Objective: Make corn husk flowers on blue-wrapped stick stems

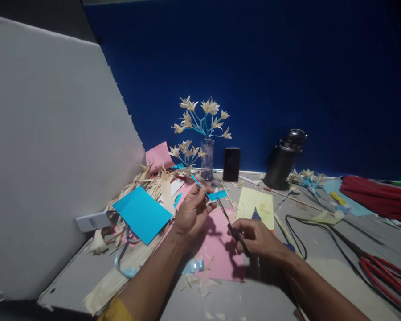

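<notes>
A: Risks, left to right?

B: Left hand (191, 214): thumb and fingertips closed on a narrow blue paper strip (218, 195), held over the far part of the pink sheet (215, 256). If that pinch slackens, the strip could twist and a cut run crooked. Right hand (259, 238): curled round the dark handles of the scissors (233, 232), blades at the strip; how far they are parted, I cannot tell. Angled too far left, the tips could nick the fingertips close by.

A: Materials, same order?

B: Blue sheet (142, 215), left: smooth, four-cornered, lying on a heap of dry, ragged husk-like strips (147, 176). Glass bottle (207, 157), far: clear, narrow-necked, bearing pale flowers (210, 107), petals pointed, stems bluish. Pink sheet: matte, scraps at its near edge. Flask (280, 166), far right: dark cylinder, shiny metallic cap.
</notes>
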Available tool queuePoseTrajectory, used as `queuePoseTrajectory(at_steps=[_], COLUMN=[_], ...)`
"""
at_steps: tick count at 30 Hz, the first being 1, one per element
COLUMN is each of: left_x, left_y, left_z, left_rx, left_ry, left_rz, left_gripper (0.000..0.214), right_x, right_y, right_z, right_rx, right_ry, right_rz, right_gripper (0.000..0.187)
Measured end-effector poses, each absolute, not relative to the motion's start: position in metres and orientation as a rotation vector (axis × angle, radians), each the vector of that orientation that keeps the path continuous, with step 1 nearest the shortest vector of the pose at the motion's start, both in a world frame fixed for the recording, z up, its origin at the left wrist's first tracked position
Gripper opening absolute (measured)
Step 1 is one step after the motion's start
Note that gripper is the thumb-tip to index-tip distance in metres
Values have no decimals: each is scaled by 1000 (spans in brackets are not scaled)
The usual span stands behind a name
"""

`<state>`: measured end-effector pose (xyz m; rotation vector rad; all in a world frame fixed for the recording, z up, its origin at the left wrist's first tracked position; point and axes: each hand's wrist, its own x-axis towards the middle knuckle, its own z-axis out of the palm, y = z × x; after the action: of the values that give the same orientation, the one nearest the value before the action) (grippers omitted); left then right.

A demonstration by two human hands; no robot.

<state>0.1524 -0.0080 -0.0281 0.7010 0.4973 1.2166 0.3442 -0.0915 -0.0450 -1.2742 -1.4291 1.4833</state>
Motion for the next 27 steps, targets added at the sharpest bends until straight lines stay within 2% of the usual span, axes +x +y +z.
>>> queuePoseTrajectory(at_steps=[11, 18, 27], left_x=[159, 160, 161], left_y=[-13, -18, -17], left_z=[-25, -24, -25], left_rx=[775, 820, 831], left_ry=[482, 461, 452], left_rz=[1240, 1183, 1191], left_gripper=[21, 25, 26], right_x=[348, 348, 349], right_y=[-93, -92, -93], right_z=[-47, -48, -52], right_rx=[-1153, -1110, -1148], right_ry=[-1367, -1371, -1371], right_rz=[1598, 1608, 1602], right_gripper=[38, 57, 56])
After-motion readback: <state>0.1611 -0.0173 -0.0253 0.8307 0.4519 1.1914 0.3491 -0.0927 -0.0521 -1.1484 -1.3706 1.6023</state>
